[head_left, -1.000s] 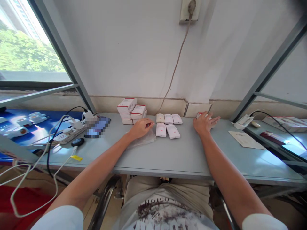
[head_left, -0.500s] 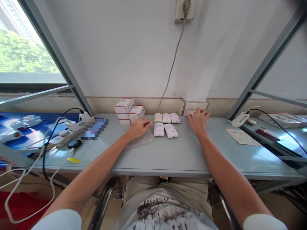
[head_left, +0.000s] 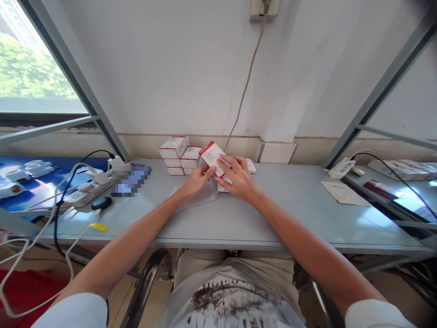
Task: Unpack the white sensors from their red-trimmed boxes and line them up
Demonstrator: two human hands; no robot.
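Both my hands hold a small white box with a red edge (head_left: 212, 156) tilted above the grey table (head_left: 280, 205). My left hand (head_left: 196, 181) pinches its lower left side and rests over a clear plastic bag (head_left: 201, 200). My right hand (head_left: 238, 178) grips the box's right side and covers most of the white devices (head_left: 251, 166) lying behind it. A stack of matching white and red boxes (head_left: 177, 155) stands just left of the held box, against the wall.
A phone (head_left: 129, 179), a power strip with cables (head_left: 85, 191) and a black puck (head_left: 100, 203) lie at the left. A paper sheet (head_left: 341, 192) and a white device with cable (head_left: 339, 168) sit at the right. Metal frame bars rise on both sides.
My right hand has come left from the table's back edge with a box, which now sits between both hands over the white devices. My left hand lifted to meet it.
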